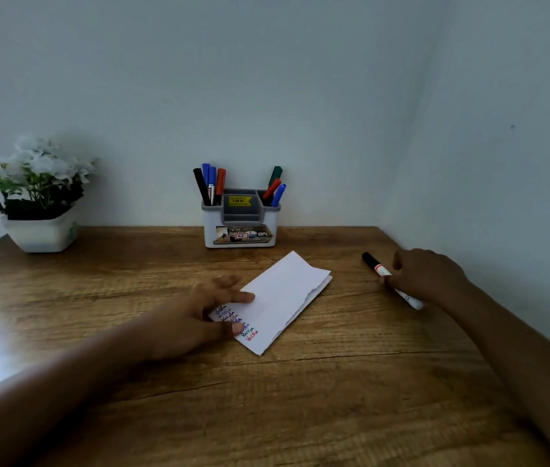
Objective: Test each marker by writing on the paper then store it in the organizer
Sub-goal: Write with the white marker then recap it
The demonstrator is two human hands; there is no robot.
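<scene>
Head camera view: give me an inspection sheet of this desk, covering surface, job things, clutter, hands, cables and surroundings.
Surface: wooden desk, grain visible, glare at its left edge.
Job's things: folded paper lies mid-desk with coloured writing at its near end; black-capped marker lies on the desk to the right, capped; organizer stands against the back wall with four markers in its left compartment and three markers in its right.
Clutter: flower pot at back left.
Hands: left hand presses on the paper; right hand curls over the black-capped marker's barrel.
Cables: nothing seen.
Surroundings: plain wall behind and to the right.
</scene>
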